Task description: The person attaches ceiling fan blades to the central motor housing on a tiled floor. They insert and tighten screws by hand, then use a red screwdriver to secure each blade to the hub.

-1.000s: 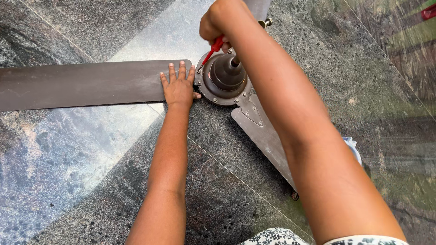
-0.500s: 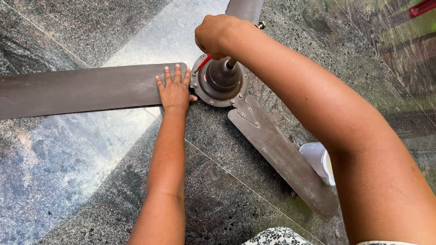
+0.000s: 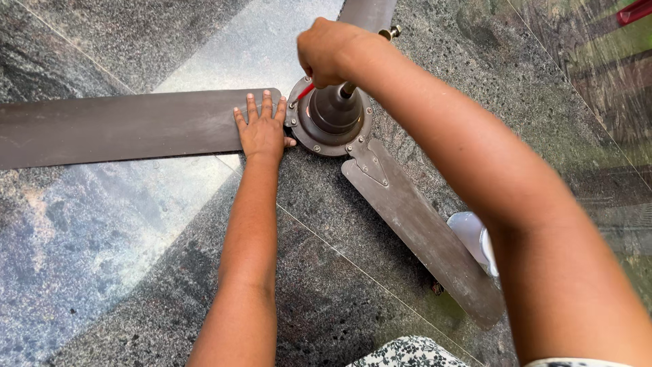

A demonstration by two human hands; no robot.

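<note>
**A:** So, quick rundown of the setup: a brown ceiling fan point(image 3: 333, 115) lies flat on a polished stone floor point(image 3: 102, 272), motor hub point(image 3: 331, 112) facing up, three blades spreading out from it. The left hand point(image 3: 261, 129) is spread flat, fingers together-ish and pointing away from the person, pressed on the root of the left blade point(image 3: 122, 126) right where it meets the hub rim.

**B:** And the other hand?

**A:** The right hand point(image 3: 333, 49) is curled into a fist around a red-handled tool point(image 3: 305, 91), probably a screwdriver. Only a short bit of red shows under the fist, slanting down and to the left, with its tip at the hub's rim on the left-blade side, close to the screws there.

**B:** So which hand is nearer that spot?

**A:** Honestly, both. The left fingertips sit just beside the tool tip, touching the hub edge or nearly so. The right fist hovers above the hub, slightly beyond it from the person. The left blade's long axis runs straight out to the left, so the palm lies across its width.

**B:** Anything else around?

**A:** A second blade point(image 3: 421, 238) runs toward the person's right, a third point(image 3: 367, 13) pokes off the top edge, and a whitish object point(image 3: 475, 238) sits half hidden behind the right forearm. Can't tell what it is.
</note>
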